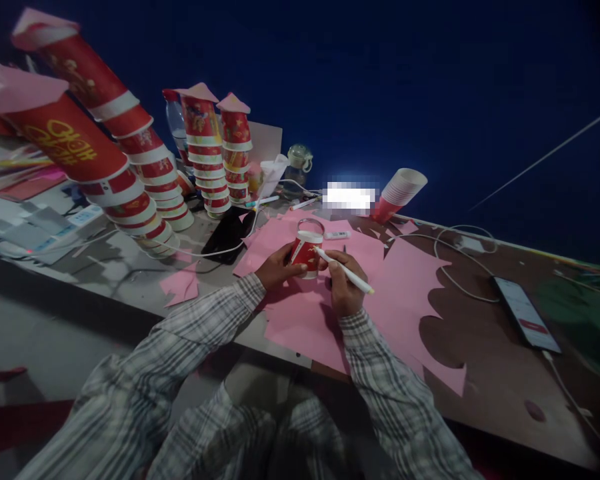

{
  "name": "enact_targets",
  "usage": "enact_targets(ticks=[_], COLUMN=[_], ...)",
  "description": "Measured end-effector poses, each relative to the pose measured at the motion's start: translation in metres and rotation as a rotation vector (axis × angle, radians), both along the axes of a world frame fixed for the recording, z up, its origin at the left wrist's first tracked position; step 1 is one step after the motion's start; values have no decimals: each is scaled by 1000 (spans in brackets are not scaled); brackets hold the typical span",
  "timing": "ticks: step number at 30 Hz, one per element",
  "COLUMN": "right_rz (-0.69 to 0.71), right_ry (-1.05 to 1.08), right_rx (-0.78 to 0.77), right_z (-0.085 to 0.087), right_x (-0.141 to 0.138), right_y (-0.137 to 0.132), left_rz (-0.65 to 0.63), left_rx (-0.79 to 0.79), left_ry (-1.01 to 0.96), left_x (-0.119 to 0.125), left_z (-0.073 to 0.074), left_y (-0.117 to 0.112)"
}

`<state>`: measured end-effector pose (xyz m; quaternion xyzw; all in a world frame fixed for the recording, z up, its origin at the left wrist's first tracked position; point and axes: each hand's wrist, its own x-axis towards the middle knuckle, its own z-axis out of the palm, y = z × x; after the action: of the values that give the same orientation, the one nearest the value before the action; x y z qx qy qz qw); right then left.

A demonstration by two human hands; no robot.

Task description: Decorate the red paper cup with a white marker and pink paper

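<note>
A red paper cup [307, 257] with white bands is held over pink paper [300, 320] on the table. My left hand [280, 268] grips the cup from its left side, fingers closed round it. In my right hand [346, 283] is a white marker [353, 277], its tip at the cup's right side, where pale yellowish marks show. Just behind the cup lies a roll of tape [311, 225], partly hidden by it. A small white tube [337, 235] rests on the pink paper to the right of the tape.
Towers of stacked red cups [205, 153] with pink paper tops stand at left and back. A leaning cup stack [399, 193] is at the back right. Black phone [230, 237] lies left; a lit phone [525, 313] with cables lies right. Cut pink sheet [405, 287] spreads rightward.
</note>
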<state>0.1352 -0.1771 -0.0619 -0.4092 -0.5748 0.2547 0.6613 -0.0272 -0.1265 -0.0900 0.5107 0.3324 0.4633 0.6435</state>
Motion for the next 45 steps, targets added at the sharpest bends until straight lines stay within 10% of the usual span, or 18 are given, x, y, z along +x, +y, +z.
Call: enact_targets(ticks=[45], right_rz=[-63], right_ry=[-247], right_rx=[177], right_z=[-1], right_x=[0], right_y=[1], left_rz=[12], left_rx=[44], left_ry=[60], left_x=[0], left_z=[-4], left_y=[4])
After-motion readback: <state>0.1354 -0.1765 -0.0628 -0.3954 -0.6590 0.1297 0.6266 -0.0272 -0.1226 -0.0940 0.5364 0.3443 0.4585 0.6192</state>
